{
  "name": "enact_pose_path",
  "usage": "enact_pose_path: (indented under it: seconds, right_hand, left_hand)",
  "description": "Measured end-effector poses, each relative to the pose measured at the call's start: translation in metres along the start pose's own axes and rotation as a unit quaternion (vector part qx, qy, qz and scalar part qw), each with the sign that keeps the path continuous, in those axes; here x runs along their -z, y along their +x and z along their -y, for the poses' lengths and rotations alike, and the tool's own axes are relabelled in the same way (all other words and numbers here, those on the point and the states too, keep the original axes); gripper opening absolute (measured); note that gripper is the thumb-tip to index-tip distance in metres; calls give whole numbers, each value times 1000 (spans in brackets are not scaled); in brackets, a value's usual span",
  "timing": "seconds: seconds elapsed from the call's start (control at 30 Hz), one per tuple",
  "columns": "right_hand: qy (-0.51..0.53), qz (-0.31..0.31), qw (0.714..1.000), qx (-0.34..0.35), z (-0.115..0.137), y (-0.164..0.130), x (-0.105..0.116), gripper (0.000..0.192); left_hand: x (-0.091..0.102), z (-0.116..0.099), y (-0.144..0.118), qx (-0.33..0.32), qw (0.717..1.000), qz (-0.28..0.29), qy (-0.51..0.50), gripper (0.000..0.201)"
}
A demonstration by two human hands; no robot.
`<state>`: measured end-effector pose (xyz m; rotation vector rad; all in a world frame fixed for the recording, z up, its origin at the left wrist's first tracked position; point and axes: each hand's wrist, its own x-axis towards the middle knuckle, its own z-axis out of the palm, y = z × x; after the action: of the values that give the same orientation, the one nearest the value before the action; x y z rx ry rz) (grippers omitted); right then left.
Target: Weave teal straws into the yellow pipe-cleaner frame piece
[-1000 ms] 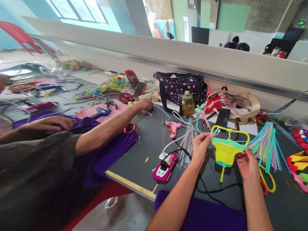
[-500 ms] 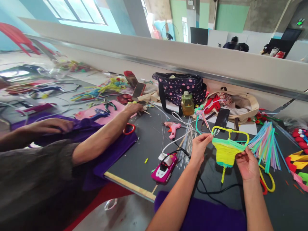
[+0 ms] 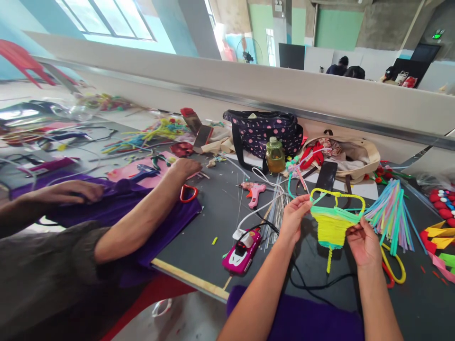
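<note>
My left hand [image 3: 295,217] pinches the upper left corner of a yellow and green pipe-cleaner craft [image 3: 331,229]. Its opposite corner is gripped by my right hand [image 3: 363,240], fingers bent against the edge. The piece is cup-shaped, with a mint-green band across the top, a yellow looped frame above and a thin yellow stem hanging below. Both hands hold it up over the dark table. Close to my right hand lie yellow-handled scissors [image 3: 398,267], partly hidden, and a fan of pastel pipe cleaners [image 3: 391,213].
A pink glue gun [image 3: 254,192], a magenta car-shaped power strip [image 3: 242,251] and thin wires are left of my hands. Behind stand a bottle [image 3: 275,156], a dotted bag [image 3: 249,130] and a phone [image 3: 326,176]. A co-worker's arm [image 3: 142,213] reaches over purple cloth [image 3: 170,232].
My hands keep the same hold on the pipe-cleaner craft, almost still. The co-worker's far hand has drawn back slightly to the left. The view has shifted a little.
</note>
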<state>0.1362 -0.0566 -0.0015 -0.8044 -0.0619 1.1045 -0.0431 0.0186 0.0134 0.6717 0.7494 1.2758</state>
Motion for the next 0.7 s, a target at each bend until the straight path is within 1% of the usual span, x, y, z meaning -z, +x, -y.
enact_pose_path:
  seconds: [0.2,0.4,0.5,0.6,0.7]
  right_hand:
    - [-13,2,1000,8,-1,1,1,28]
    - [-7,-2,1000,4,-1,2,1,28]
    - [-22,4,1000,8,-1,2,1,27]
    - [-10,-5,1000,-2,-2,2,2,26]
    - [-11,-3,1000,-5,-2,3,2,26]
  left_hand:
    - [4,1,2,63,993,68,-69,38]
    - [4,0,1,124,980,112,-113,40]
    - [4,0,1,138,975,119,-130,37]
    - [4,2,2,140,972,120,-147,37]
    - [4,4,3,133,975,102,-147,36]
